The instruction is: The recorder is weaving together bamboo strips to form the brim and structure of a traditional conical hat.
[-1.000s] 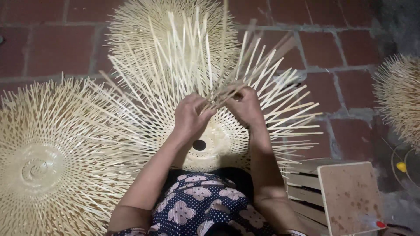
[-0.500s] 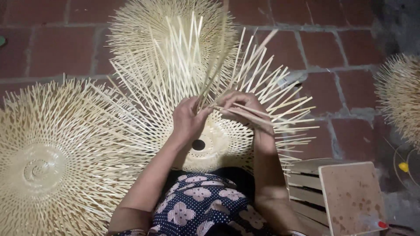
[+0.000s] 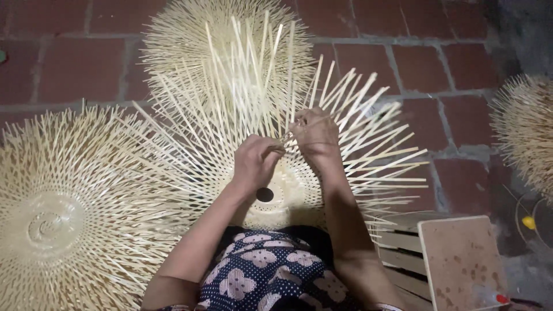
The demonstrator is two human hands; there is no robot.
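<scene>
A round woven bamboo piece [image 3: 288,196] with a small dark hole at its middle rests against my lap, its loose pale strips [image 3: 368,144] fanning outward and upward. My left hand [image 3: 253,164] pinches a thin strip near the weave's upper edge. Just to its right, my right hand [image 3: 314,135] is closed on another strip, the two hands nearly touching. My forearms reach forward from a dark flower-patterned garment [image 3: 271,276].
A finished woven disc [image 3: 57,213] lies on the brick floor at left. Another bamboo piece [image 3: 201,40] lies beyond the one in my lap, and a third [image 3: 527,126] at the right edge. A wooden slatted stool and a board [image 3: 461,265] stand at lower right.
Both hands have shifted slightly along the weave, the right hand lifting up and the strips between them bending. The upright strips have swayed.
</scene>
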